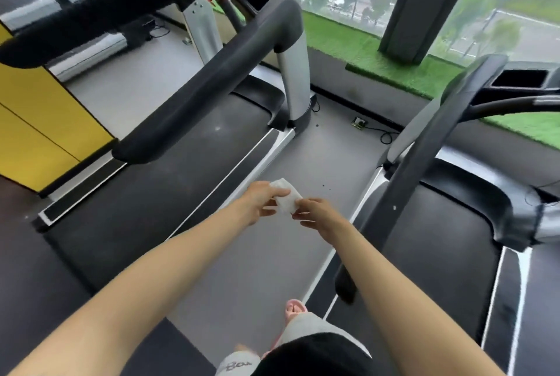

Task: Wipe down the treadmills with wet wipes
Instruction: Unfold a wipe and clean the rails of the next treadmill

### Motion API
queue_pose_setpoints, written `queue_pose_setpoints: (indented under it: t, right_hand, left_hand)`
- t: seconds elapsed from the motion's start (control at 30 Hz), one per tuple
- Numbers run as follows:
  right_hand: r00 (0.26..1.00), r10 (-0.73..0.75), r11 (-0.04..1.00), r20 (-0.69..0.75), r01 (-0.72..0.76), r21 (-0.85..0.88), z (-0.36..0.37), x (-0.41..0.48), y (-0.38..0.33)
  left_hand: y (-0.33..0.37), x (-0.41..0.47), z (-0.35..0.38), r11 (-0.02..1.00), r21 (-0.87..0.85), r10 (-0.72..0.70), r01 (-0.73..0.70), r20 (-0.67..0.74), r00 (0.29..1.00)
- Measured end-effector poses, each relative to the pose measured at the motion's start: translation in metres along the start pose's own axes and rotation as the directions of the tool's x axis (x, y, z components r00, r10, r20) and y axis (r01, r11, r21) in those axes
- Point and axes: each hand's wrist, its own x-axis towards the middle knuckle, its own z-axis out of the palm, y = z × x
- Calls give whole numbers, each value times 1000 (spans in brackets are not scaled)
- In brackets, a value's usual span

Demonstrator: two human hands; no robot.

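A folded white wet wipe (286, 197) is held out in front of me over the grey floor strip between two treadmills. My left hand (260, 200) pinches its left end and my right hand (318, 214) pinches its right end. The left treadmill has a dark belt (169, 194) and a thick black handrail (212, 78) running up to its console. On the right stands another treadmill with a black belt (430, 257) and its own black handrail (424, 157).
I stand on the grey floor (272, 269) between the machines, a pink slipper (294, 310) below me. A floor socket with a cable (360, 122) lies ahead. Green turf ledge (357, 48) and windows are beyond; a yellow panel (39, 121) stands at left.
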Motion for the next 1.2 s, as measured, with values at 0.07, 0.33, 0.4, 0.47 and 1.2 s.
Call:
queue_pose_setpoints:
  t: [0.07,0.33,0.4,0.47,1.2]
  right_hand:
    - [999,-18,1000,-32,18,19,-2,10,-10]
    - [959,-60,987,-276,98,125,12,82,-16]
    - [933,-83,973,-351,152,174,23,109,-8]
    - [907,-126,958,-402,217,189,33,138,2]
    - [743,-105,948,-661,275,158,29,204,-6]
  left_hand:
    - [14,15,2,1000,22,12,-13,14,1000]
    - [30,96,-3,995,73,57,-67,125,991]
    - [24,127,-7,985,108,115,-134,166,979]
    - [14,162,-14,974,113,168,-198,228,959]
    - [47,255,-4,939,181,162,-293,520,839]
